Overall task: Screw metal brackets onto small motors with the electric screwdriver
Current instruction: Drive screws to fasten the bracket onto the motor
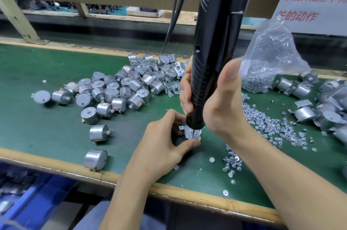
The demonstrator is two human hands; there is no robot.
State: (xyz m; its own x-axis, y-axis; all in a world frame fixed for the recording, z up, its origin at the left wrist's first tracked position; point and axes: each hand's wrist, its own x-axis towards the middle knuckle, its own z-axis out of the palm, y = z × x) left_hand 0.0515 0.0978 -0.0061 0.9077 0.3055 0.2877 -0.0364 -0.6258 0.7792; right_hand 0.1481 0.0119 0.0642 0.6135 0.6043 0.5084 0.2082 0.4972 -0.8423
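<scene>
Head view. Right hand [221, 102]: fingers [185, 89] wrapped round electric screwdriver [216, 42], upright so I drive square. Left hand [163, 139]: fingers [191, 143] pinching bracketed motor [188, 133] against spinning. Motor pile [120, 87], ten o'clock.

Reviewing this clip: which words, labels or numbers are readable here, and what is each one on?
"录制开始后不…": red characters on the white sign, cut off by the frame edge.
"…的动作": second line of the same sign; the character before it is partly hidden.
Red-and-white labels on the motors: too small to read.
Electric screwdriver: no readable marking.
</scene>
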